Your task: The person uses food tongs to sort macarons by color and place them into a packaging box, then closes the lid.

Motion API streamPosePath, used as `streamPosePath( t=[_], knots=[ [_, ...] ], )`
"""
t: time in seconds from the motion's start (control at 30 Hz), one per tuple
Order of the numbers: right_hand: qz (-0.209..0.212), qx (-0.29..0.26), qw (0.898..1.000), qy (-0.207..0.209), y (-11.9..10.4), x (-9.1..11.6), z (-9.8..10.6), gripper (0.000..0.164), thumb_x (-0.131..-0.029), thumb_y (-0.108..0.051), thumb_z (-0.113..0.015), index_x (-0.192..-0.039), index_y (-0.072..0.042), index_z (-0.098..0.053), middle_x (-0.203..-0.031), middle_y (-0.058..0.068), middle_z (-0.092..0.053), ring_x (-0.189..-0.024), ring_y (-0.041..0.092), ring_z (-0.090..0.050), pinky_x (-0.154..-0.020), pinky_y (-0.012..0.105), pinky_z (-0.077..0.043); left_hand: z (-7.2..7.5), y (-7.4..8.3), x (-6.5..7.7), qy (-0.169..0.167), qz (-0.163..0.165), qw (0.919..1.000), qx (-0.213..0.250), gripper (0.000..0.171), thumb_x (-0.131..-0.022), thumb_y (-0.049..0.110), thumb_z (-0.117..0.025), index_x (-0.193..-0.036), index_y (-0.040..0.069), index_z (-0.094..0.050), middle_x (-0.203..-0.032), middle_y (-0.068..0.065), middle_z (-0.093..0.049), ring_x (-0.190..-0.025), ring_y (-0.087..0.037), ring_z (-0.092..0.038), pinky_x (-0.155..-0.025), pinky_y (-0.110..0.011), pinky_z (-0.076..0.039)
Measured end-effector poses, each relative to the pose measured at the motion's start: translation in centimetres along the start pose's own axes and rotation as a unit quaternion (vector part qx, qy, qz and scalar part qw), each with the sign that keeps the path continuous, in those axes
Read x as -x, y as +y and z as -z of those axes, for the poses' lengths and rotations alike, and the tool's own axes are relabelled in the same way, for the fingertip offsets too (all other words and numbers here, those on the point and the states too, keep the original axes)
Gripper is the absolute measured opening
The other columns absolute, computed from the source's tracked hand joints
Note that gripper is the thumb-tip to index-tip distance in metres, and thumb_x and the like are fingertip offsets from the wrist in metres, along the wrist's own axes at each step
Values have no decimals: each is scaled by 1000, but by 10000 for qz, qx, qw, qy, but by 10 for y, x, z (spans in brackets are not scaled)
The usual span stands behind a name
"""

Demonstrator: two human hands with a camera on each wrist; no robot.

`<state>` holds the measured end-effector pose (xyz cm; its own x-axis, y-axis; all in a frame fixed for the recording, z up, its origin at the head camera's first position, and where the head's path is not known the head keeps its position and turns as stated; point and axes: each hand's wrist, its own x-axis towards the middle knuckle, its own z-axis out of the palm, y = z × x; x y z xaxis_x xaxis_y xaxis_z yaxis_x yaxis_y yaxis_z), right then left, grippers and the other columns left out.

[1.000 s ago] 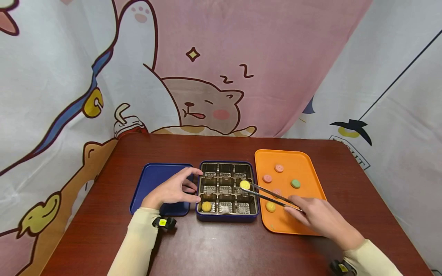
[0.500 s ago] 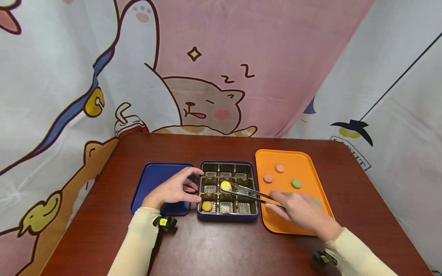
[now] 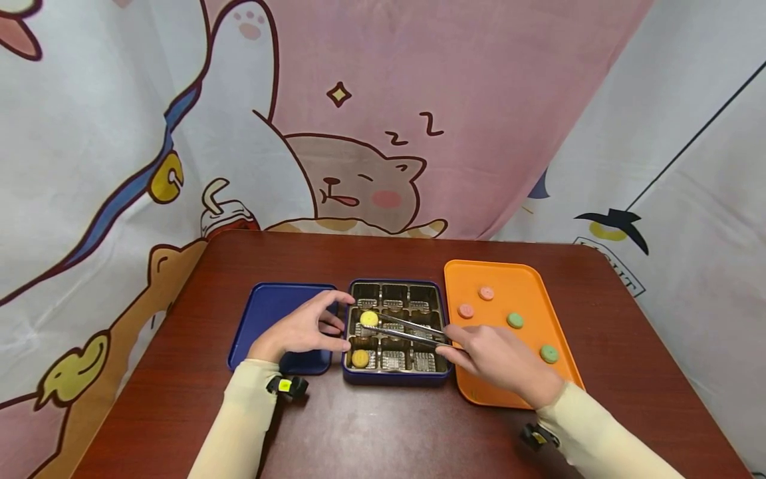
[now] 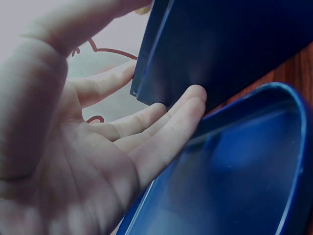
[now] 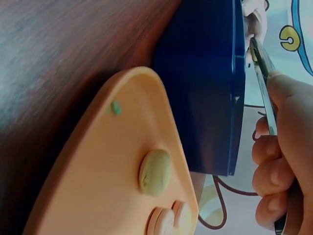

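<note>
My right hand [image 3: 493, 356] grips metal tongs [image 3: 407, 337], pinching a yellow macaron [image 3: 369, 319] at their tips. That macaron is over the left compartment of the middle row in a dark blue box [image 3: 397, 379] with a gold divided insert. Another yellow macaron [image 3: 360, 359] sits in the front left compartment. My left hand [image 3: 301, 326] rests on the box's left side, index finger and thumb spread along its rim. In the left wrist view, the other fingers [image 4: 171, 137] lie nearly straight against the box's side wall.
A blue lid [image 3: 266, 309] lies left of the box, partly under my left hand. To the right, an orange tray [image 3: 467, 273] carries pink macarons [image 3: 486, 293] and green macarons [image 3: 515, 320]. A yellowish macaron [image 5: 156, 173] shows on it in the right wrist view.
My right hand has moved left, carrying the yellow macaron in the tongs from the right column across the middle row to the left column. My left hand stays on the box.
</note>
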<state>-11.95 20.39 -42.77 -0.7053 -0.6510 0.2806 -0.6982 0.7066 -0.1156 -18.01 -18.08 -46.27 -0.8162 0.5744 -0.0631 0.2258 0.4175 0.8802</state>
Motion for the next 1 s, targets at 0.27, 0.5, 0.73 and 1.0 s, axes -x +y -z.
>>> streamPosePath(
  t=[0.27, 0.5, 0.73, 1.0],
  knots=[
    [-7, 23, 10000, -23, -3, -6, -1, 31, -103, -42, -69, -90, -18, -53, -60, -17, -26, -46, -5, -27, -41, 16, -23, -1, 2, 0, -2, -31, 10000, 26, 80, -83, 25, -93, -150, 20, -49, -157, -6, -42, -109, -20, -70, -97, -43, -58],
    [-66, -87, 9999, -79, -3, -5, 1, 33, -103, -41, -69, -87, -18, -50, -61, -17, -25, -46, -5, -25, -42, 16, -23, 0, 1, 0, 12, 16, 10000, 4, 81, -82, 27, -93, -150, 21, -49, -158, -4, -42, -109, -18, -69, -98, -42, -58],
    [-18, -142, 9999, -35, -2, -1, -3, 29, -103, -40, -70, -92, -18, -55, -61, -19, -26, -47, -6, -26, -43, 15, -23, 0, 0, 0, 7, 40, 10000, 9, 81, -82, 28, -93, -151, 21, -49, -158, -4, -41, -109, -19, -69, -98, -43, -58],
    [-14, -154, 9996, 234, 2, 8, -7, 25, -101, -38, -73, -98, -16, -60, -62, -19, -33, -51, -6, -32, -45, 14, -26, 0, 1, 0, -27, 24, 10000, 15, 82, -83, 26, -93, -151, 17, -48, -157, -5, -42, -108, -19, -69, -98, -43, -58]
  ],
)
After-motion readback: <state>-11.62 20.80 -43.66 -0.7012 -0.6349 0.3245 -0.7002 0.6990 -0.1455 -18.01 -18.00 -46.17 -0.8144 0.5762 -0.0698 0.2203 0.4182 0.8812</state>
